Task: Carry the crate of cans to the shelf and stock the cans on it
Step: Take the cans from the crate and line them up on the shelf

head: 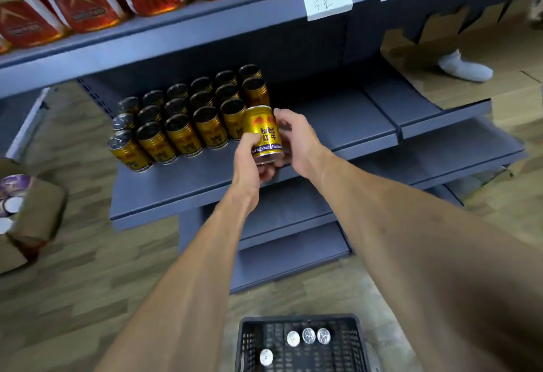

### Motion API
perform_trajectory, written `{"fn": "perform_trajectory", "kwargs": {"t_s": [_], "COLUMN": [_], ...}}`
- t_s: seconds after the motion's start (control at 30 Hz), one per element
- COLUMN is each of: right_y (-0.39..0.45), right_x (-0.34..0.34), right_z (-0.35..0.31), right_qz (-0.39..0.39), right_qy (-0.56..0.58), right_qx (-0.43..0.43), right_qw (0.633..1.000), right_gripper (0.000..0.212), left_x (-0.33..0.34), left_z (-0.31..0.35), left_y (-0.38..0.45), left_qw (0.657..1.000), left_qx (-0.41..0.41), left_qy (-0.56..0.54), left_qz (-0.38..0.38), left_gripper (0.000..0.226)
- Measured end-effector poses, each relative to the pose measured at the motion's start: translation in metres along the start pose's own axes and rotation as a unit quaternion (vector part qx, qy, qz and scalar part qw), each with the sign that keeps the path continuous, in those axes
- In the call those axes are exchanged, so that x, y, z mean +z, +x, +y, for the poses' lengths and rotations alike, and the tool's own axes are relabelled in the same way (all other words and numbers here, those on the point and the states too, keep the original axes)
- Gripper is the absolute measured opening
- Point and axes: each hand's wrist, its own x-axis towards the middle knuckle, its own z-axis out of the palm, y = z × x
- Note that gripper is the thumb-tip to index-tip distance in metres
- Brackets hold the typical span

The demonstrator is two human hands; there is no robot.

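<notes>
Grey metal shelf (pixel 338 125) boards face us above a wood-patterned floor, with rows of stocked cans (pixel 188 119) standing upright on the left of the board. We hold one gold cylindrical can (pixel 264 134), red-and-purple labelled, just beside the front row, our left hand (pixel 249 160) curled under its base and our right hand (pixel 296 139) pinching its side. Below, the dark lattice crate (pixel 299 342) is cut off by the frame edge, four silvery can tops (pixel 308 336) showing inside.
</notes>
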Motion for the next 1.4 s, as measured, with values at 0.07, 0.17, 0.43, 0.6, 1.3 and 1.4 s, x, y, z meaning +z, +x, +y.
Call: {"fn": "perform_trajectory", "kwargs": {"t_s": [0.07, 0.17, 0.43, 0.6, 1.3, 1.4], "right_y": [0.021, 0.05, 0.106, 0.111, 0.102, 0.109], "right_x": [-0.003, -0.001, -0.039, -0.033, -0.029, -0.03], "right_z": [0.004, 0.007, 0.015, 0.017, 0.024, 0.016], "right_qz": [0.001, -0.014, -0.038, -0.016, 0.108, 0.061], "right_qy": [0.023, 0.072, 0.04, 0.02, -0.238, -0.283], "right_qx": [0.008, 0.021, -0.003, -0.015, -0.254, -0.28], "right_qw": [1.0, 0.997, 0.998, 1.0, 0.931, 0.915], "right_gripper": [0.036, 0.044, 0.041, 0.048, 0.023, 0.029], "left_x": [0.002, 0.001, 0.002, 0.005, 0.005, 0.004], "left_z": [-0.003, -0.005, -0.023, -0.025, -0.03, -0.027], "left_y": [0.015, 0.04, 0.093, 0.095, 0.125, 0.129], "left_qw": [1.0, 1.0, 0.987, 0.99, 0.88, 0.859], "left_qx": [-0.01, -0.023, -0.023, -0.059, 0.187, 0.21], "left_qy": [-0.014, -0.016, 0.152, 0.098, 0.43, 0.454], "left_qz": [-0.001, 0.013, 0.042, 0.085, 0.082, 0.115], "left_gripper": [0.047, 0.043, 0.038, 0.036, 0.029, 0.013]}}
